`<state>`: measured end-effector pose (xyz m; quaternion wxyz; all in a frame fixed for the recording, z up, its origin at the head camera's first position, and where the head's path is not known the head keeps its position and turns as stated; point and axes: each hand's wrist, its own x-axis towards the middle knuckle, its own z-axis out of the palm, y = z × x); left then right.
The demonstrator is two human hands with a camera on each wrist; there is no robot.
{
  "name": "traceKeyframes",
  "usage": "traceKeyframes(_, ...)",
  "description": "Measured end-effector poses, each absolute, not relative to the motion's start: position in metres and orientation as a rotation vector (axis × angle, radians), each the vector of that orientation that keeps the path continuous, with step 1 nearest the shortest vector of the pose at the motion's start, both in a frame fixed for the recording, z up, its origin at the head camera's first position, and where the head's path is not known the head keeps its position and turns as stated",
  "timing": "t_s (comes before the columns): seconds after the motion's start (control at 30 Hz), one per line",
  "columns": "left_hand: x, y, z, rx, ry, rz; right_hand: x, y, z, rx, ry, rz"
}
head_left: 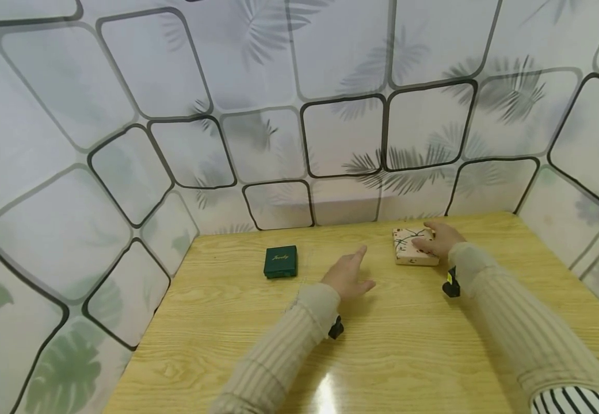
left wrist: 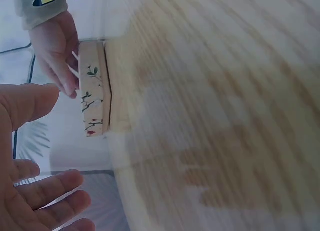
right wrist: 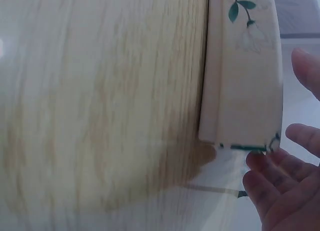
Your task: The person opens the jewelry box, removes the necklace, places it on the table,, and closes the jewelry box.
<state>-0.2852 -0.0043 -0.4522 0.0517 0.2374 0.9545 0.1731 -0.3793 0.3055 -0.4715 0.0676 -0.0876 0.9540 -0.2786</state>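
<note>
A cream box with a floral print point(head_left: 416, 247) lies flat near the far edge of the table. My right hand point(head_left: 440, 240) is at the box's right side, its thumb over the top in the head view. From the right wrist, the fingers point(right wrist: 272, 183) look loosely spread beside the box's end point(right wrist: 250, 81); whether they touch it I cannot tell. My left hand point(head_left: 348, 277) is over the middle of the table, holding nothing. Its fingers point(left wrist: 55, 188) are spread and relaxed, with the box point(left wrist: 93, 91) beyond them in the left wrist view.
A small dark green box point(head_left: 281, 261) with gold lettering sits to the left of my left hand. The light wood table point(head_left: 382, 356) meets patterned curtain-like walls point(head_left: 340, 138) at the back and sides. A patch of glare shows near the front.
</note>
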Motion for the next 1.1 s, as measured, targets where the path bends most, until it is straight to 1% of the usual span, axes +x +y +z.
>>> traceKeyframes(0.23, -0.286, 0.006, -0.462, 0.66, 2.892, 0.498, -0.379, 0.298, -0.474, -0.302, 2.879, -0.77)
traceKeyframes(0.5, -0.288, 0.017, -0.47, 0.643, 2.918, 0.447, -0.371, 0.289, -0.469, -0.2, 2.836, -0.828)
traceKeyframes(0.6, -0.287, 0.02, -0.471, 0.631, 2.919, 0.435, -0.369, 0.285, -0.469, -0.204, 2.828, -0.85)
traceKeyframes(0.87, -0.284, 0.024, -0.473, 0.632, 2.925, 0.385, -0.375, 0.281, -0.478, -0.203, 2.773, -0.874)
traceKeyframes(1.1, -0.282, 0.027, -0.472, 0.622, 2.931, 0.356, -0.364, 0.268, -0.472, -0.224, 2.753, -0.921)
